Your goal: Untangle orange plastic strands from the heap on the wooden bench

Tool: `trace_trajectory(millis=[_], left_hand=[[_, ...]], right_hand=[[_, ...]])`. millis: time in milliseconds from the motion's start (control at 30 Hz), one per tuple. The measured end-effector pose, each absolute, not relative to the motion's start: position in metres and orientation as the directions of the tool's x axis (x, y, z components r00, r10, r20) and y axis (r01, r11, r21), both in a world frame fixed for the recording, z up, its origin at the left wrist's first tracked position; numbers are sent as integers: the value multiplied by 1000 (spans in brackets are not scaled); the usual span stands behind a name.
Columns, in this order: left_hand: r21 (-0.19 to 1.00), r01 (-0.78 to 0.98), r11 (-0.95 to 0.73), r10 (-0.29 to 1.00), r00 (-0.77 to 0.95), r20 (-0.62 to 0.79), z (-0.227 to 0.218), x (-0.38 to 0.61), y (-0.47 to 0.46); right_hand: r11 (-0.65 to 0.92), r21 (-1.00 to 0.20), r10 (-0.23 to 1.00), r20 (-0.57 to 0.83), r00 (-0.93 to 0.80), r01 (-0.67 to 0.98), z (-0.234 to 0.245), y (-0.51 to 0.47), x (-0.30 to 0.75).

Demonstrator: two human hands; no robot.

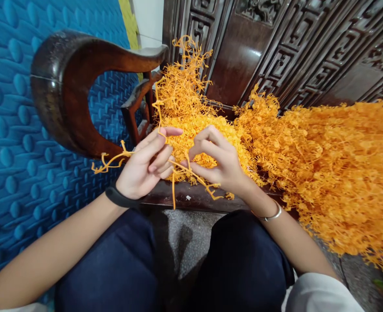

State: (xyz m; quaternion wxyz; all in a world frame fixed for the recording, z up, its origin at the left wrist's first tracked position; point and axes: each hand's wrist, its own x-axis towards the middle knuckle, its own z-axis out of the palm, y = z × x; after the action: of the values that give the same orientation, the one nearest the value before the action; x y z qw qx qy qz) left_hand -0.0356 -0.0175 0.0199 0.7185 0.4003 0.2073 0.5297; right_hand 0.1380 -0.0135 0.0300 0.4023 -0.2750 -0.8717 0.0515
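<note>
My left hand [150, 160] is closed around a branched orange plastic stem [173, 190]. Thin forked twigs of it stick out past the wrist side, upward above the fingers, and down to the right. Facing it, my right hand [219, 158] has its thumb and forefinger curled together at one of the right-hand twigs. The exact contact at those fingertips is small and partly hidden. Just behind both hands lies a heap of yellow-orange plastic flower pieces [207, 128], with a tangle of bare orange stems [183, 82] piled above it.
A dark wooden chair [56, 86] with a curved back stands at left on blue textured matting [5, 130]. Carved dark wood panels [240, 52] rise behind. A large mass of orange plastic sprays [347, 173] fills the right side. A wooden edge [165, 197] runs before my knees.
</note>
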Motion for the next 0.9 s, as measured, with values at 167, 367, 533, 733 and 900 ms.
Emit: trace_trajectory(millis=[167, 367, 533, 733, 900], left_hand=[[792, -597, 127, 928, 354, 118, 19, -34, -19], [782, -615, 104, 924, 350, 153, 20, -37, -16], [782, -617, 87, 920, 351, 174, 19, -39, -12], [798, -592, 113, 901, 399, 169, 15, -35, -14], [810, -584, 57, 923, 339, 180, 10, -29, -18]], right_hand=[[810, 23, 409, 693, -593, 586, 18, -8, 134], [783, 82, 353, 758, -549, 617, 13, -8, 125], [799, -410, 573, 741, -350, 441, 24, -12, 130], [593, -785, 803, 558, -212, 180, 19, -4, 135], [517, -820, 854, 476, -211, 244, 22, -1, 140]])
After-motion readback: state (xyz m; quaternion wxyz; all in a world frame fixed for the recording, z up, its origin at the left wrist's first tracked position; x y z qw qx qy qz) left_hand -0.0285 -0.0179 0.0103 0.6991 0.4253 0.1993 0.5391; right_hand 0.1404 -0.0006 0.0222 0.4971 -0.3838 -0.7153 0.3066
